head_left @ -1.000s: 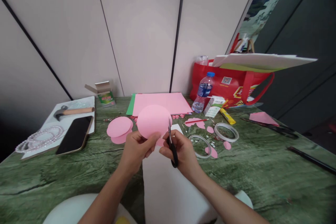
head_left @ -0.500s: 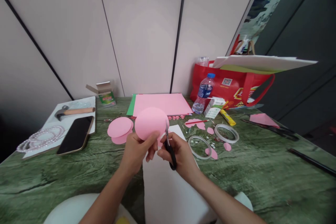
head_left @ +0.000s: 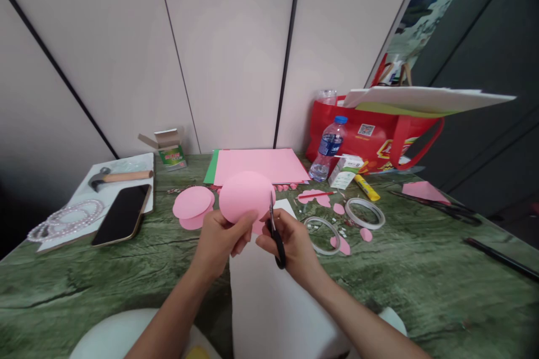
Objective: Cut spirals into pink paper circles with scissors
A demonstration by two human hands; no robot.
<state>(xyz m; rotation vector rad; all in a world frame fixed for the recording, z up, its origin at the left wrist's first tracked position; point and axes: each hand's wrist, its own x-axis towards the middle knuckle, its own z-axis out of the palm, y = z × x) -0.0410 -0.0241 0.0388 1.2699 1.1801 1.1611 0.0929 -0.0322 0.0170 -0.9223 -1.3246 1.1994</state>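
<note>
Left hand [head_left: 219,241]: thumb and fingers clamped on the lower edge of a pink paper disc [head_left: 246,196], which is held up above the table in front of the person. Right hand [head_left: 292,238]: fingers closed around the black handles of a pair of scissors [head_left: 279,249], blades pointing up at the disc's right edge; whether the blades are parted cannot be told. Beneath both hands: a long white sheet [head_left: 269,297]. Just left of the disc: overlapping pink paper circles [head_left: 192,200]. Behind it: a stack of pink paper [head_left: 261,164], with a green sheet [head_left: 210,169] showing at its left side. To the right: two tape rolls [head_left: 379,220], a red pencil [head_left: 316,195] lying across pink scalloped cutouts [head_left: 324,201], and a yellow glue stick [head_left: 366,187]. Beyond these: a small white carton [head_left: 344,173], a blue-capped water bottle [head_left: 330,143] and a red bag [head_left: 384,129]. Far left: a white board [head_left: 107,196] bearing a claw hammer [head_left: 126,176] and a bead strand [head_left: 42,230], with a smartphone [head_left: 122,216] at its right side. Support: a green wood-grain table [head_left: 421,280].
</note>
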